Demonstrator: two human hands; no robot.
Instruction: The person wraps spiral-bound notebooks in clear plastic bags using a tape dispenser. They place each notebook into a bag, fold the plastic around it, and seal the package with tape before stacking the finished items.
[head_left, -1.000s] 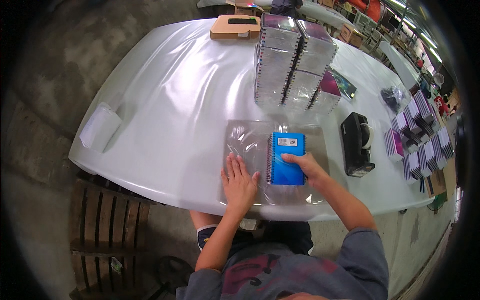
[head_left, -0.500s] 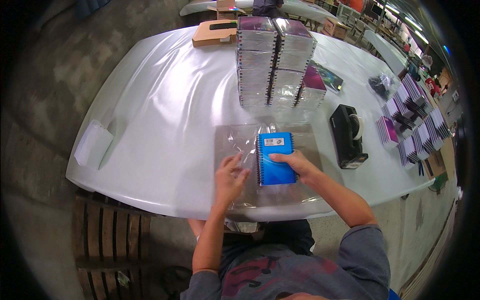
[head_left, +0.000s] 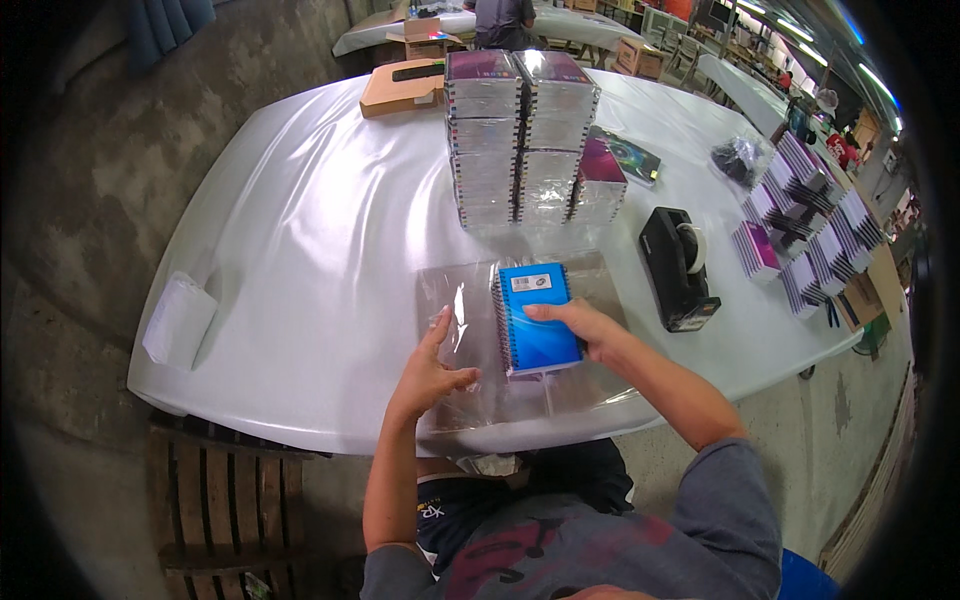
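A blue spiral-bound notebook (head_left: 538, 335) with a white label near its top lies over a clear plastic sheet (head_left: 468, 390) at the table's near side. My right hand (head_left: 585, 325) grips its right edge, with the thumb across the cover and the other fingers mostly out of sight. To the left of the coil, my left hand (head_left: 430, 372) is open above the plastic. Its thumb and index finger are spread, with nothing between them.
Wrapped notebooks stand in tall stacks (head_left: 520, 140) beyond the sheet. Right of it is a black tape dispenser (head_left: 678, 268); farther right are piled notebooks (head_left: 805, 225). A cardboard box (head_left: 402, 88) lies at the back, a folded white pad (head_left: 180, 320) at far left.
My left hand has drawn back to the left and spread its thumb and index finger. The right hand keeps its hold on the notebook, which now sits slightly tilted. The view has shifted.
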